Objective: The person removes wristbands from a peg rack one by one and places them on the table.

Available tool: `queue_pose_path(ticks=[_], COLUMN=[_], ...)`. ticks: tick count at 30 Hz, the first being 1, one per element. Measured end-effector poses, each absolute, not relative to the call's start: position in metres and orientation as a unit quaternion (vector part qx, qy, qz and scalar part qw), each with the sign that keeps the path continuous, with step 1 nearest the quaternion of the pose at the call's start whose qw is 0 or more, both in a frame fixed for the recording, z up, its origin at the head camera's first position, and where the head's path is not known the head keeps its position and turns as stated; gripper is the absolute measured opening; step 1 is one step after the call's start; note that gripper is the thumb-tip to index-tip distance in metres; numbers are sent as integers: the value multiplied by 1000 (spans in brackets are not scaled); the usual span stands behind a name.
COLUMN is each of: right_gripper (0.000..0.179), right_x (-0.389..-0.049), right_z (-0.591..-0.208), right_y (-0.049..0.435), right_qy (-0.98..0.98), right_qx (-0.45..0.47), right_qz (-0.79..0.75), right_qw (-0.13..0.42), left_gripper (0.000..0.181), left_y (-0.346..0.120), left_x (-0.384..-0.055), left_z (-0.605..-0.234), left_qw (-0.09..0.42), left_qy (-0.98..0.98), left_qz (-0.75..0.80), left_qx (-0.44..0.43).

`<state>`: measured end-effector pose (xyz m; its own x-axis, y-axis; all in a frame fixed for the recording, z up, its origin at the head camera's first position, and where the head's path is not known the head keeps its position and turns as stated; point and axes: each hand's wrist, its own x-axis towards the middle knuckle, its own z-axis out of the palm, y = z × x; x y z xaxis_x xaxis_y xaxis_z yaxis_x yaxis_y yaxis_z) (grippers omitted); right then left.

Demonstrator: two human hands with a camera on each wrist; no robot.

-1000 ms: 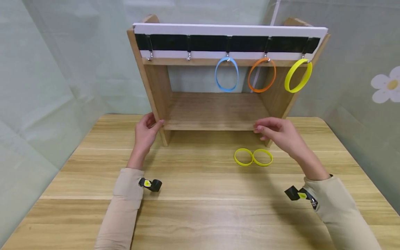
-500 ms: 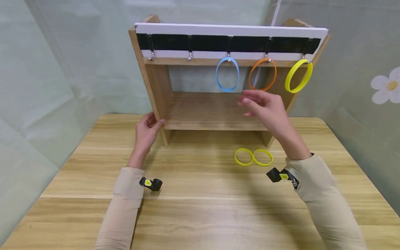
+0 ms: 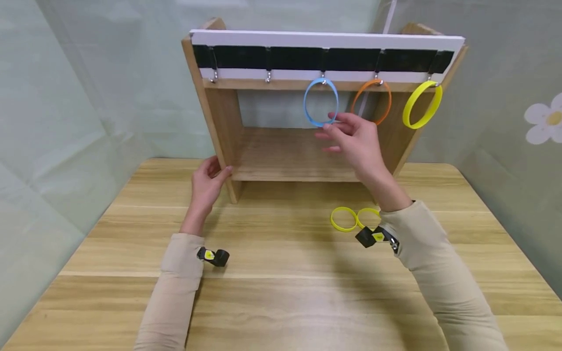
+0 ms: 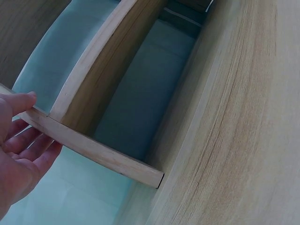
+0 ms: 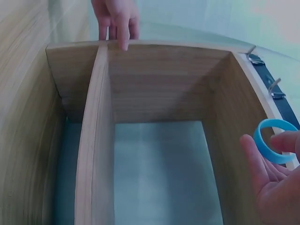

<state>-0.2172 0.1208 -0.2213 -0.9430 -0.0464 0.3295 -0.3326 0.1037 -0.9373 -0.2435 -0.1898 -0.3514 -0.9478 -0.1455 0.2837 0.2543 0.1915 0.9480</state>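
Note:
A blue silicone wristband (image 3: pixel 305 103) hangs from the middle hook of the rack on a wooden shelf unit (image 3: pixel 290 174). My right hand (image 3: pixel 357 144) pinches its lower right part between thumb and index finger, with the other fingers spread below. The right wrist view shows the thumb across the blue band (image 5: pixel 268 152). On the left, my left hand (image 3: pixel 205 184) holds the shelf's side panel (image 4: pixel 98 149), thumb on the front edge and fingers against the outer face. An orange wristband (image 3: pixel 390 105), partly behind my right hand, and a yellow wristband (image 3: pixel 408 107) hang on the hooks further right.
Two yellow wristbands (image 3: pixel 334 226) lie side by side on the wooden table (image 3: pixel 272 302), the right one partly covered by my right wrist's camera (image 3: pixel 365 237). The two left hooks (image 3: pixel 269 77) on the rack hold no bands. Pale cloth surrounds the table.
My right hand has risen from the shelf's lower right side, moved left past the orange wristband and taken hold of the blue one. My left hand has stayed on the side panel.

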Motion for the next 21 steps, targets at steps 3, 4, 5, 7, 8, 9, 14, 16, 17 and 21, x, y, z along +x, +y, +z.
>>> queue_pose_path(ticks=[3,4,5,7,8,9,14,16,17,21], right_gripper=[27,26,25,25,25,24,23,22,21,22], right_x=[-216,-216,-216,-215,-215,-214,-211,-209,-208,-206], right_z=[-220,-219,-219,-218,-217,-216,-208,-204,-202,-197], right_y=[118,117,117,116,115,115,113,112,112,113], right_qy=[-725,-722,-718,-710,-706,-701,-690,-686,-683,-673], right_qx=[126,125,123,120,120,120,124,125,126,134], right_qz=[667,671,676,686,691,697,708,712,714,723], right_qw=[114,113,111,102,98,93,80,81,82,86], left_gripper=[50,50,50,49,49,49,49,49,49,48], left_y=[-190,-190,-190,-190,-191,-191,-192,-192,-192,-191], left_x=[-244,-244,-245,-245,-245,-245,-246,-246,-246,-246], left_z=[-352,-352,-352,-353,-353,-353,-353,-353,-353,-353], left_qw=[161,163,164,168,169,169,170,171,171,174], left_qy=[-754,-754,-754,-754,-755,-755,-758,-758,-757,-757], left_qz=[-635,-635,-635,-634,-633,-632,-628,-629,-629,-629], left_qx=[-37,-37,-38,-38,-38,-37,-37,-40,-42,-43])
